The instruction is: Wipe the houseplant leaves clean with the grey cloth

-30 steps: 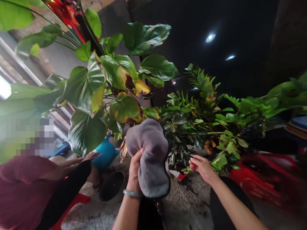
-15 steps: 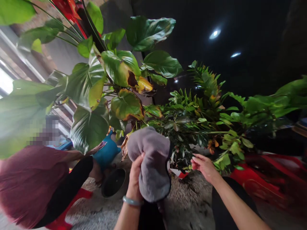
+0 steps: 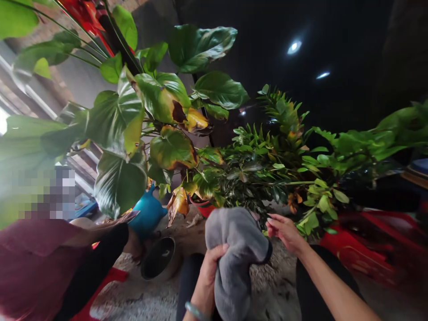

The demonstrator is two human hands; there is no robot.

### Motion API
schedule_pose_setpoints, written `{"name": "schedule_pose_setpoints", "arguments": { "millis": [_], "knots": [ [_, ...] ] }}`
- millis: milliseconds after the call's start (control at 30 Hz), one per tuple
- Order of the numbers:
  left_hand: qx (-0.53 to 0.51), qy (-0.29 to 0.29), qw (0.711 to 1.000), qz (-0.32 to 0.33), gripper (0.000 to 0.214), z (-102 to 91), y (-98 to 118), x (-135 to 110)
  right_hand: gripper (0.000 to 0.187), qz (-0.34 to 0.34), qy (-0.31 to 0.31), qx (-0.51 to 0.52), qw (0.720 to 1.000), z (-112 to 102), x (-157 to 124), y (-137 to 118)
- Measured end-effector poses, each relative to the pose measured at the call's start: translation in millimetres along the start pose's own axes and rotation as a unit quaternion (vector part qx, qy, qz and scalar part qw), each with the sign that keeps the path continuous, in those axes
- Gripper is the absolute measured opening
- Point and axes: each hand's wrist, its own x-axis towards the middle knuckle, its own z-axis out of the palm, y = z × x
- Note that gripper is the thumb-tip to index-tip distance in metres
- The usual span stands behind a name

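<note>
My left hand is closed round a grey plush cloth with a dark edge, which droops on both sides of the grip. My right hand is at the edge of a small-leaved dark green plant. Its thumb and fingers are pressed together against the foliage; what they pinch is too small to make out. The cloth covers the lower part of this plant and its pot. To the left rises a large-leaved plant, some of its leaves yellow and brown at the margins.
A person in a dark red top sits low at the left. Near them are a blue watering can and a dark round basin on the rough floor. Red bags lie at the right, below more foliage.
My left hand has moved right and down with the cloth, closer to my right hand. A red pot rim now shows behind it. My right hand stays at the foliage.
</note>
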Motion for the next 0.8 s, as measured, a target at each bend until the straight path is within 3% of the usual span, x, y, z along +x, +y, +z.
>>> {"name": "schedule_pose_setpoints", "arguments": {
  "millis": [133, 233, 300, 433, 533, 600, 700, 800],
  "knots": [
    [0.03, -0.074, 0.983, 0.164, 0.033, 66.4, 35.9, 14.0, 0.024, -0.014, -0.002, -0.01, 1.0, 5.1, -5.5, -1.2],
    [0.05, -0.097, 0.968, 0.228, 0.039, 100.0, 35.1, 34.9, 0.024, -0.02, 0.0, -0.012, 1.0, 10.6, -9.4, -3.4],
    [0.081, -0.086, 0.973, 0.197, 0.038, 96.0, 20.2, 41.7, 0.023, -0.017, 0.004, -0.015, 1.0, 12.3, -9.6, -5.9],
    [0.111, -0.047, 0.987, 0.11, 0.033, 48.3, -8.7, 33.6, 0.016, 0.01, 0.033, -0.031, 0.999, 5.7, -10.0, -12.6],
    [0.075, -0.002, 0.99, 0.117, 0.036, 22.2, -12.6, 22.3, 0.016, 0.025, 0.079, -0.052, 0.995, -1.4, -23.2, -18.3],
    [0.055, 0.015, 0.988, 0.147, 0.042, 17.5, -10.1, 18.0, 0.019, 0.033, 0.087, -0.074, 0.993, 0.4, -41.4, -21.4],
    [0.051, 0.019, 0.982, 0.18, 0.048, 19.9, -7.3, 13.2, 0.031, 0.069, 0.024, -0.099, 0.992, 17.8, -73.6, -22.1],
    [0.046, 0.006, 0.985, 0.164, 0.05, 22.1, -10.7, 4.4, 0.03, 0.068, -0.003, -0.065, 0.996, 42.8, -92.5, -16.8]
  ]
}}
